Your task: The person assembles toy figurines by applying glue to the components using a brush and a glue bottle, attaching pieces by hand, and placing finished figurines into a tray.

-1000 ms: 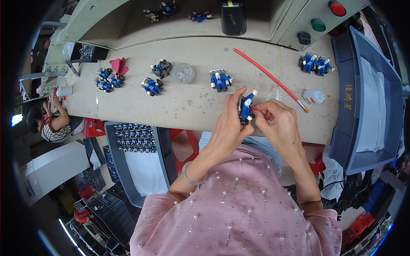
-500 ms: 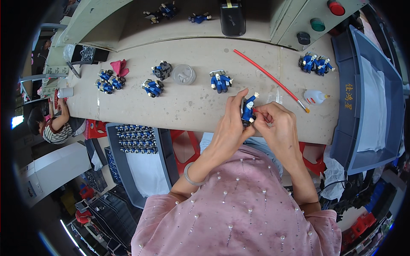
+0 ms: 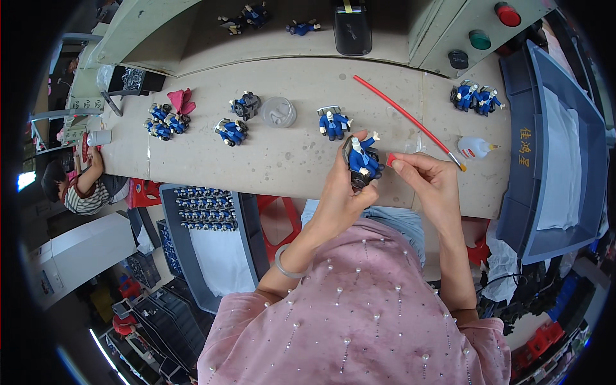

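My left hand is closed around a blue-suited figurine with a white head, seated in a dark wheeled chair, above the table's near edge. My right hand pinches a small red piece, perhaps cloth or sandpaper, just right of the figurine and apart from it. Beyond my left hand, another seated figurine stands on the table. A red-handled paintbrush lies past my right hand, and a small white bottle with an orange tip lies near its bristles.
More figurines and a clear plastic cup stand on the table's left. A pair stands at right beside a grey bin. A lower-left grey tray holds rows of figurines. A person sits far left.
My right hand has drawn away to the right from the figurine, bringing the red piece into view. The figurine has turned in my left hand, showing more of its front.
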`<act>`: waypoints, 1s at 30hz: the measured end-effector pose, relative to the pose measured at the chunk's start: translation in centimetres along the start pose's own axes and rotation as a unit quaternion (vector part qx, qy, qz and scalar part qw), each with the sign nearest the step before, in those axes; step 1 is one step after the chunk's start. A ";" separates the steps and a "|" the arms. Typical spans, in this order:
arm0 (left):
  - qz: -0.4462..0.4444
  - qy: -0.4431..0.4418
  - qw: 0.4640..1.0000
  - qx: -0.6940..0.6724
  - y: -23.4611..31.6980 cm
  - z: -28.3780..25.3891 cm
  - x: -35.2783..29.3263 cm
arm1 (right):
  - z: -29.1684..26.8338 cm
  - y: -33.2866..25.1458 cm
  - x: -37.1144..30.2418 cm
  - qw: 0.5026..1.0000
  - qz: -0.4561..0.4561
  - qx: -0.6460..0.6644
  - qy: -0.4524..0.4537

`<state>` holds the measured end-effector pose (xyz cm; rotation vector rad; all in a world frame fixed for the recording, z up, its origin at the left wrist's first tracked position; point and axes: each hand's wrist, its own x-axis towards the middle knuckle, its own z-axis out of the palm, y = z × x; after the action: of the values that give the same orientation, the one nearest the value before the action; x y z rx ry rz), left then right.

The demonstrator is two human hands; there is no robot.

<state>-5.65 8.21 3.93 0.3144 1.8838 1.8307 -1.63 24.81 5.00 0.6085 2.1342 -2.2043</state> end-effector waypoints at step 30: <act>0.106 0.005 0.958 0.265 0.7 0.3 0.0 | 1.0 -1.7 -0.2 0.969 -0.120 -0.212 -0.030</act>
<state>-5.66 8.53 4.64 0.7115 2.4066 1.4140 -2.12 23.95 6.66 0.2691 2.6476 -1.7295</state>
